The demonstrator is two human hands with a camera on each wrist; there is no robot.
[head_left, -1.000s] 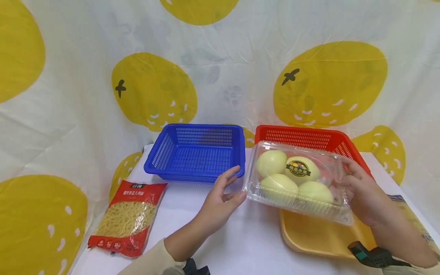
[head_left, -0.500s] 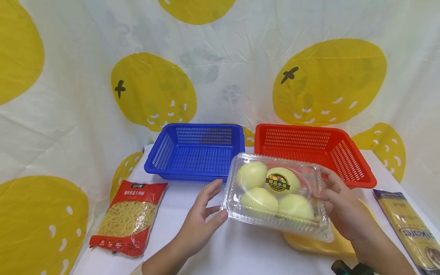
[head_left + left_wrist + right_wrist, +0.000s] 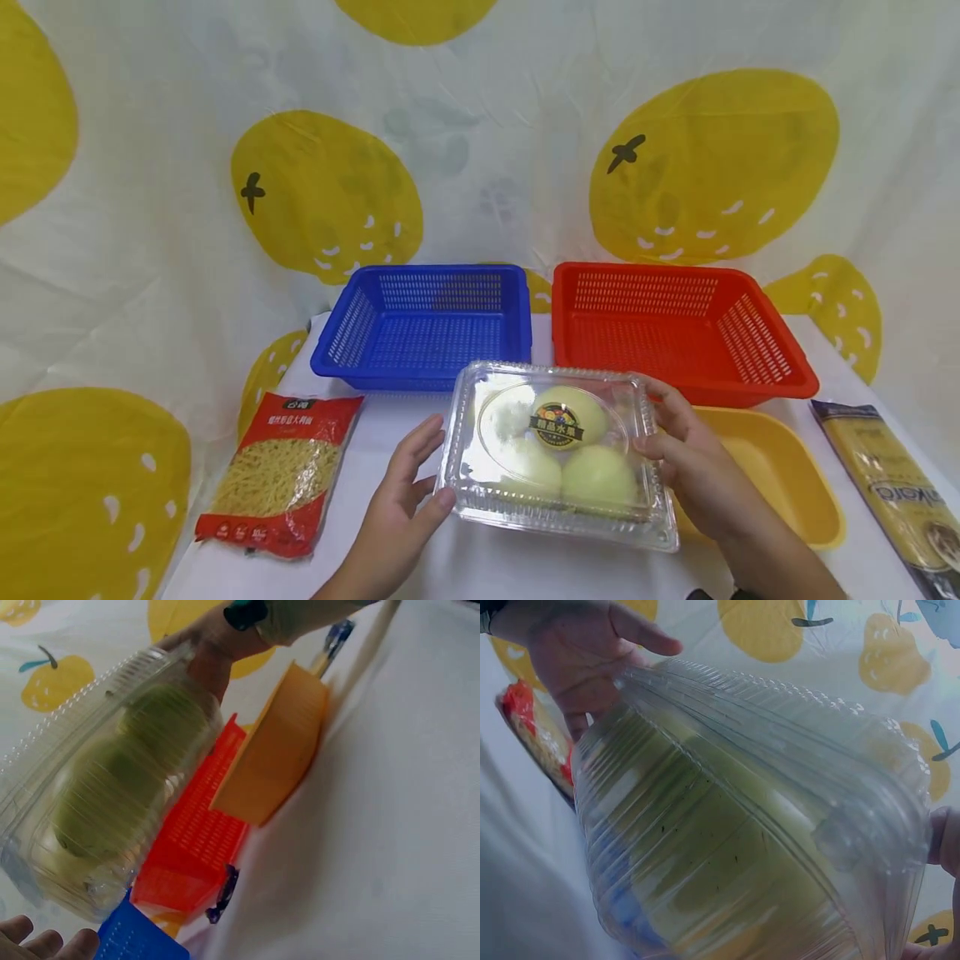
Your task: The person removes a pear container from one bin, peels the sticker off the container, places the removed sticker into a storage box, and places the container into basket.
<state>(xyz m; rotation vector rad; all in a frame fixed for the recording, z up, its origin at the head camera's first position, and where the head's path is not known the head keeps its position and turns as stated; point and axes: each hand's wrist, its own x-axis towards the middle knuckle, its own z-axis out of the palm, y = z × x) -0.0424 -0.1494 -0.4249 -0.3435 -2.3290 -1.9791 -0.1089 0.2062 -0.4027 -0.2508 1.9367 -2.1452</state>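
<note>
Right hand (image 3: 697,462): clamped on the clear box (image 3: 558,458)'s right end.
Left hand (image 3: 397,510): fingers apart; we should support the left end.
Fruit (image 3: 600,479): best kept level.

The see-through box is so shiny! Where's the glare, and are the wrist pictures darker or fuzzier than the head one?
Head view: bright, with white glare on the clear box partly washing out the pale fruits at left; left wrist view: dimmer and softer, the white tabletop looking greyish; right wrist view: also dim, fruit murky behind ridged plastic.
</note>
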